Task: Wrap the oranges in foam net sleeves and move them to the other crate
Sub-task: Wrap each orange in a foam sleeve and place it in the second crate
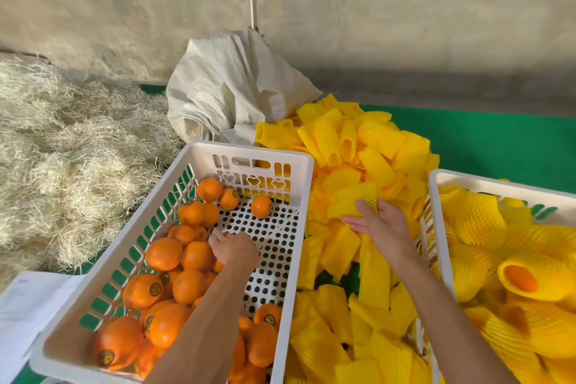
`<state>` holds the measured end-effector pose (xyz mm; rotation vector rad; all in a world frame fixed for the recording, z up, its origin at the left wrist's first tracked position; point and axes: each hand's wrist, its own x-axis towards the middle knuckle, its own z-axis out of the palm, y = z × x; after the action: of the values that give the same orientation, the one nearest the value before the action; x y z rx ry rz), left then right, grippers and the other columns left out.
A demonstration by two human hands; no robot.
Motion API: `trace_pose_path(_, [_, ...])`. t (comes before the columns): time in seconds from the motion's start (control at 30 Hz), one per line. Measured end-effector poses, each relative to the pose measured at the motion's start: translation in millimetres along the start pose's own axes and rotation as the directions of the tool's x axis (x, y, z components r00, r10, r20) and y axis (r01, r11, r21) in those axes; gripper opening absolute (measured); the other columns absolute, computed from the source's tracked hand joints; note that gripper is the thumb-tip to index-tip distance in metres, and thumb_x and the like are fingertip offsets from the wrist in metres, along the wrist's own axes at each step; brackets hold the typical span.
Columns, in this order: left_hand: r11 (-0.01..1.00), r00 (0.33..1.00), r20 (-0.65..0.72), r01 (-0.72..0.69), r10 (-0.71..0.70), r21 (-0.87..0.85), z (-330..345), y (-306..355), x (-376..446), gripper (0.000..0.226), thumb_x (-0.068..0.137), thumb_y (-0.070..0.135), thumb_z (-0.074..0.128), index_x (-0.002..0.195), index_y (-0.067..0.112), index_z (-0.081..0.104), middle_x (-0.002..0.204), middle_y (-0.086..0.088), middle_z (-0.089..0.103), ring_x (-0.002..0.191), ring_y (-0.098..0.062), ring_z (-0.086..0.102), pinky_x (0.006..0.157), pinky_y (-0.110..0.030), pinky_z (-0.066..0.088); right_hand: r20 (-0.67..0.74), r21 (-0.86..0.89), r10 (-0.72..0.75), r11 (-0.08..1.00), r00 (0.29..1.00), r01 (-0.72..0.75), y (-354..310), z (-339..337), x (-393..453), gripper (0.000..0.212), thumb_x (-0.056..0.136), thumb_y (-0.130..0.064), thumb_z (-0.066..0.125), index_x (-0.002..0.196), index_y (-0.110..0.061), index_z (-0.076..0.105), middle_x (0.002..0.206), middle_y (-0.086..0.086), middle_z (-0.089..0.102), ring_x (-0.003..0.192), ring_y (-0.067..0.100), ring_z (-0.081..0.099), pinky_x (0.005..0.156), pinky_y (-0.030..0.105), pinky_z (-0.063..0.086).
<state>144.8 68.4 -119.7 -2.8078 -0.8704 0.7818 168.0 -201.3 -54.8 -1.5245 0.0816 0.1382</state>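
A white crate (299,227) on the left holds several loose oranges (163,254), mostly along its left side. My left hand (233,249) reaches into it, fingers curled down over an orange (197,256); whether it grips the fruit is hidden. A pile of yellow foam net sleeves (367,153) lies between the crates. My right hand (378,226) rests on that pile, its fingers curled round one sleeve (352,198). The second white crate (436,212) at the right holds oranges wrapped in yellow sleeves (526,277).
A pale woven sack (230,90) stands behind the left crate. Straw-like packing wool (62,150) covers the ground at the left. White paper (28,305) lies by the crate's near left corner. Green matting (498,140) runs behind the sleeves, below a plaster wall.
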Motion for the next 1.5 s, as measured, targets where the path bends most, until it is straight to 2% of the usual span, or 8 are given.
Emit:
trace_pose_path(0.13, [0.988,1.0,-0.009,0.013,-0.014,-0.151,-9.7,-2.4,1.6,0.032,0.102,0.025,0.05,0.133,0.022,0.055,0.144,-0.014,0.054,0.142,-0.038,0.032,0.117,-0.046,0.026,-0.024,-0.017,0.017,1.0,1.0,-0.018,-3.4,0.9,-1.2,0.039,0.106,-0.038,0.05,0.135,-0.013,0.053,0.128,0.009,0.067,0.094,0.02,0.076,0.077,0.026,0.06])
trace_pose_path(0.3, [0.832,0.967,-0.256,-0.141,-0.001,-0.537,-52.4,6.0,-11.2,0.032,0.102,0.041,0.053,0.115,0.013,0.063,0.123,-0.015,0.065,0.126,-0.04,0.044,0.106,-0.048,0.035,0.037,0.316,0.161,0.934,0.986,-0.165,-15.0,4.0,2.4,0.05,0.106,-0.044,0.045,0.151,-0.023,0.042,0.145,0.009,0.055,0.101,0.038,0.074,0.094,0.055,0.056])
trace_pose_path(0.47, [0.223,0.735,-0.676,-0.668,0.05,-0.71,-84.6,21.1,-46.5,0.049,0.101,0.044,0.063,0.134,0.008,0.065,0.111,0.003,0.065,0.11,-0.019,0.061,0.092,-0.034,0.05,0.036,0.463,0.166,0.871,0.985,-0.164,-14.4,-0.1,1.5,0.032,0.108,-0.011,0.04,0.135,-0.011,0.057,0.132,0.016,0.066,0.111,0.04,0.069,0.09,0.052,0.057])
trace_pose_path(0.6, [-0.138,0.722,-0.685,-0.672,0.094,-0.728,-90.4,42.9,-75.9,0.056,0.099,0.047,0.065,0.147,0.018,0.058,0.136,0.011,0.062,0.119,0.013,0.057,0.088,-0.007,0.05,0.051,0.535,0.087,0.839,0.995,-0.101,-17.5,-0.4,-1.3,0.034,0.107,-0.004,0.042,0.137,-0.006,0.058,0.138,0.015,0.063,0.125,0.037,0.061,0.104,0.058,0.049])
trace_pose_path(0.77, [-0.381,0.763,-0.616,-0.519,0.197,-0.765,-85.2,57.3,-89.5,0.045,0.099,0.037,0.067,0.141,0.021,0.061,0.128,-0.005,0.07,0.118,-0.024,0.068,0.082,-0.039,0.064,0.066,0.47,-0.044,0.883,0.997,0.008,-21.5,-5.8,-6.3,0.033,0.106,-0.003,0.042,0.13,-0.007,0.064,0.136,0.017,0.064,0.126,0.036,0.061,0.107,0.054,0.046])
trace_pose_path(1.07, [-0.318,0.675,-0.653,-0.571,0.343,-0.757,-78.0,62.5,-93.4,0.037,0.106,0.029,0.055,0.14,0.019,0.062,0.137,0.0,0.066,0.128,-0.021,0.063,0.101,-0.055,0.055,0.123,-0.118,-0.181,0.974,0.976,0.196,-18.2,-0.7,-13.8,0.038,0.089,-0.016,0.074,0.118,-0.039,0.068,0.123,-0.015,0.071,0.121,0.008,0.063,0.107,0.039,0.047])
trace_pose_path(1.3, [-0.213,0.595,-0.566,-0.559,0.57,-0.802,-66.2,72.8,-103.2,0.082,0.079,0.034,0.09,0.149,0.031,0.048,0.144,0.007,0.053,0.13,-0.004,0.056,0.107,-0.031,0.052,0.042,-0.541,-0.315,0.791,0.948,0.287,-7.5,10.6,-16.0,0.062,0.073,-0.052,0.07,0.122,-0.03,0.04,0.12,-0.008,0.046,0.111,0.012,0.053,0.086,0.036,0.053])
trace_pose_path(1.5, [-0.264,0.616,-0.589,-0.539,0.523,-0.799,-66.8,76.9,-96.6,0.045,0.109,0.02,0.051,0.153,0.029,0.047,0.145,0.009,0.06,0.135,-0.007,0.055,0.115,-0.035,0.046,0.036,-0.649,-0.478,0.657,0.877,0.385,-13.9,16.3,-15.2,0.056,0.079,-0.051,0.073,0.122,-0.028,0.044,0.118,-0.013,0.041,0.111,0.005,0.047,0.089,0.02,0.044])
